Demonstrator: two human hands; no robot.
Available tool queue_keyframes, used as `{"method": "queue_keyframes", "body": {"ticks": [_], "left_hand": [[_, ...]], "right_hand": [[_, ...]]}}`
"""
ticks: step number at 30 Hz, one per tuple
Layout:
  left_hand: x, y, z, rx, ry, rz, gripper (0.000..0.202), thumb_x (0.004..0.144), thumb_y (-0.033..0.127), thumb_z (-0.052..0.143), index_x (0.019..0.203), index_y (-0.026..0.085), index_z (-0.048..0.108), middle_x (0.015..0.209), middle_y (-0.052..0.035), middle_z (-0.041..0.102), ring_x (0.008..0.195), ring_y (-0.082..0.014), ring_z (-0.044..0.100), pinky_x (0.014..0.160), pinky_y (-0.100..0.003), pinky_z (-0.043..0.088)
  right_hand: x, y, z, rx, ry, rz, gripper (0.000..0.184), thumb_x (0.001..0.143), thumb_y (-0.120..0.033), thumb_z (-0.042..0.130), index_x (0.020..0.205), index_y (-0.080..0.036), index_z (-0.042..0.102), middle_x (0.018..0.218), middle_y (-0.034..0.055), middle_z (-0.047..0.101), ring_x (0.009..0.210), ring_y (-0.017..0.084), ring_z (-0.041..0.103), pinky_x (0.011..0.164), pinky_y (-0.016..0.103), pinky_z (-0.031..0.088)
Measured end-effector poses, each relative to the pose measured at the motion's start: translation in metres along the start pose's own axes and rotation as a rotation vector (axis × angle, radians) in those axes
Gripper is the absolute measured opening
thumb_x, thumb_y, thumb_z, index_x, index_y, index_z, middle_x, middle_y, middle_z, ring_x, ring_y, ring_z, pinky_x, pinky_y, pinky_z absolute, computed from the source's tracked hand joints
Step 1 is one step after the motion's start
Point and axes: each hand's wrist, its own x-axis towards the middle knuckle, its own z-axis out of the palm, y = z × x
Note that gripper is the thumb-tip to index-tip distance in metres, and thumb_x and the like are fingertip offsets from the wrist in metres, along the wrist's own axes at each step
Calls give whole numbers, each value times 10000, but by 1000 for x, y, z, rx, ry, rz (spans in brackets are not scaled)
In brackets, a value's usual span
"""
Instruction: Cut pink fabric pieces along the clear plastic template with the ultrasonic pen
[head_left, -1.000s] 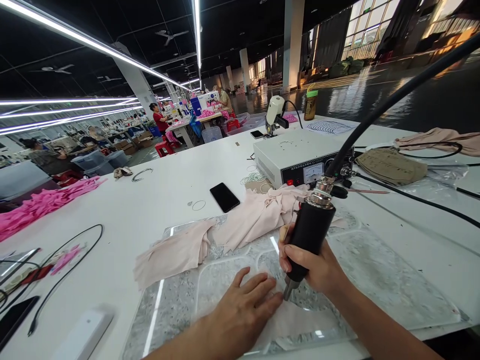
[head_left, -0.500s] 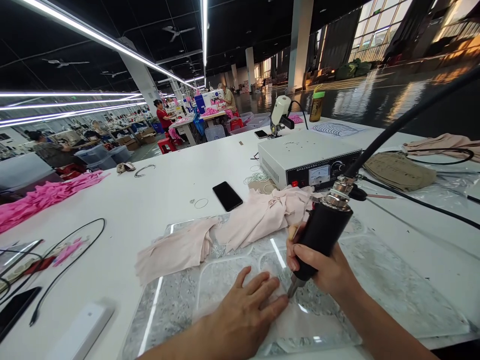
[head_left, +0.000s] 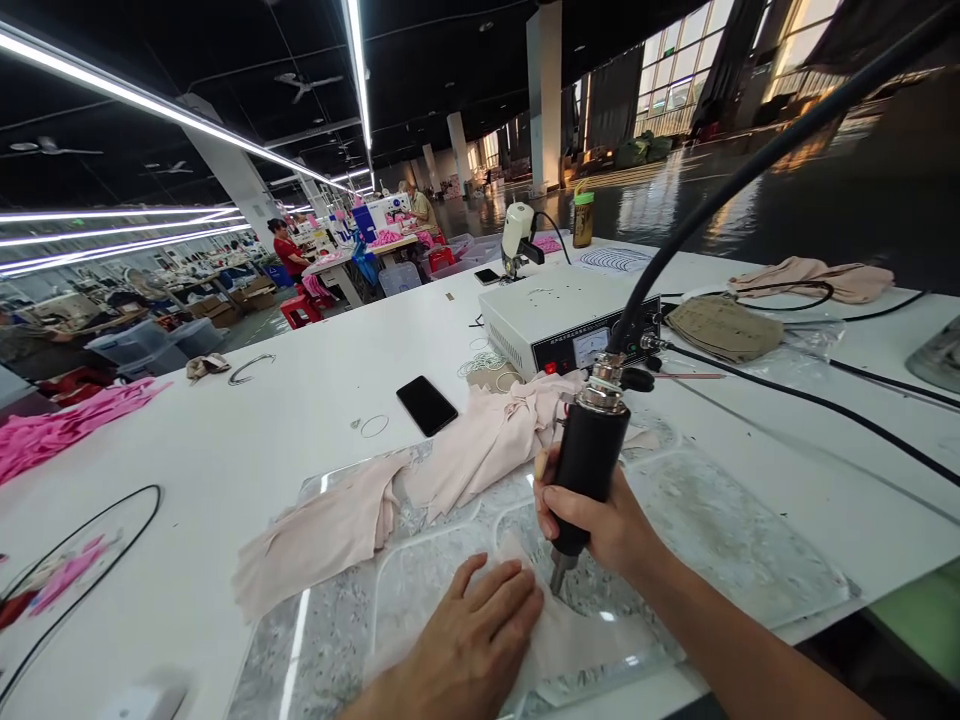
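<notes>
My right hand [head_left: 600,520] is wrapped round the black barrel of a handheld ultrasonic cutter [head_left: 589,460], its metal tip pointing down. The tip is at a pale pink fabric piece [head_left: 577,640] on a glass plate [head_left: 330,600]; whether it touches the cloth I cannot tell. My left hand [head_left: 480,625] lies flat on the same piece, fingers stretched out, just left of the tip. Beyond the hands, two bunches of pale pink fabric pieces [head_left: 322,530] [head_left: 480,440] rest along the plate's far side.
A control box [head_left: 555,310] stands behind the fabric, with a thick black cable [head_left: 720,170] arching from the cutter. Nearby lie a phone [head_left: 426,405] and brown fabric pieces [head_left: 724,328]. Bright pink cloth [head_left: 75,420] is at left. People work at distant sewing machines, one in red [head_left: 287,250].
The view has swung right. The cutter is more upright and its tip sits a little apart from my left fingers, which are closer together than before.
</notes>
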Motion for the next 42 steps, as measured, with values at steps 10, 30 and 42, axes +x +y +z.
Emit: {"method": "queue_keyframes", "body": {"ticks": [10,30,42], "left_hand": [[-1,-4,4,15,-15,66,331,971,98,388,1267,38,524,1239,-161,621,1176,-263,563,1014,-440,428],[-3,-3,5,22,-93,60,356,1001,137,341,1307,42,497,1261,-154,605,1212,-271,522,999,-432,431],[-2,-2,0,32,-66,55,348,1007,153,360,1309,66,510,1316,-128,578,1243,-238,492,1069,-433,360]], "right_hand": [[1,7,-3,3,21,-7,219,778,-351,675,703,-187,552,562,-12,526,474,126,479,467,282,405],[1,3,-2,12,50,-23,207,791,-343,667,725,-183,554,586,-20,522,471,114,478,484,277,406],[-1,5,0,11,20,-7,186,810,-325,654,738,-183,557,613,-17,526,487,110,483,497,277,412]]}}
